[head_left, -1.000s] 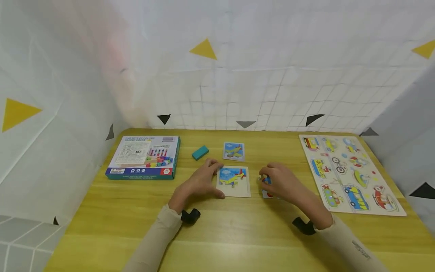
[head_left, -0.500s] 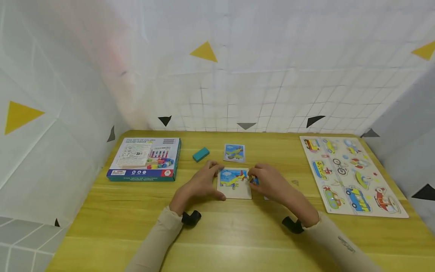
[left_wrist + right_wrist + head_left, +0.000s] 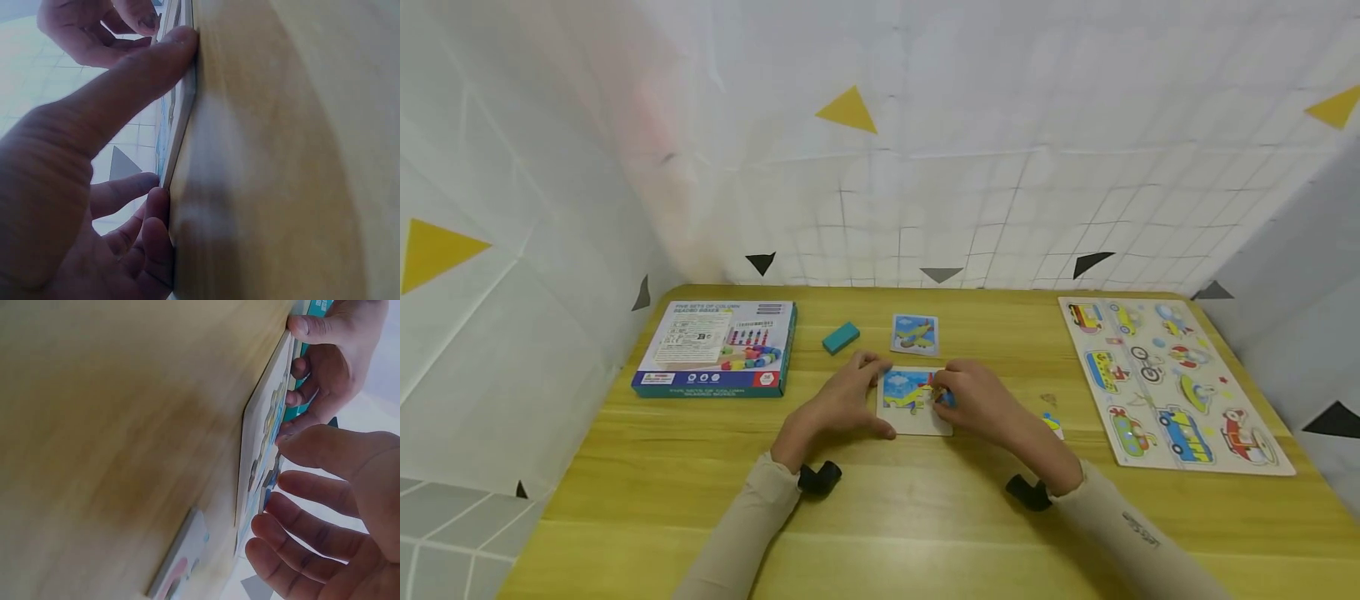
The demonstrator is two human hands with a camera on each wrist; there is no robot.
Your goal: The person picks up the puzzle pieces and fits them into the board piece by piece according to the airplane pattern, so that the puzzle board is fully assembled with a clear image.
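A small square puzzle board [image 3: 917,424] lies on the table, its upper part filled with blue and yellow airplane pieces. My left hand [image 3: 846,402] grips the board's left side, thumb at the near corner and fingers at the far one, as the left wrist view [image 3: 131,81] also shows. Over the board's right side, my right hand [image 3: 985,406] pinches a puzzle piece [image 3: 270,481] with blue on it; its fingertips partly hide the piece. Another puzzle piece [image 3: 1052,424] lies loose on the table beyond my right wrist.
Behind the board lies an airplane picture card [image 3: 915,335], with a teal block [image 3: 841,337] to its left. A boxed bead set [image 3: 715,348] stands at the left. A large vehicle peg puzzle [image 3: 1176,383] lies at the right. White sheeting [image 3: 955,208] rises behind the table.
My right hand has moved left with the puzzle piece, from beside the board to over its right part, uncovering the loose piece. The left hand stays on the board.
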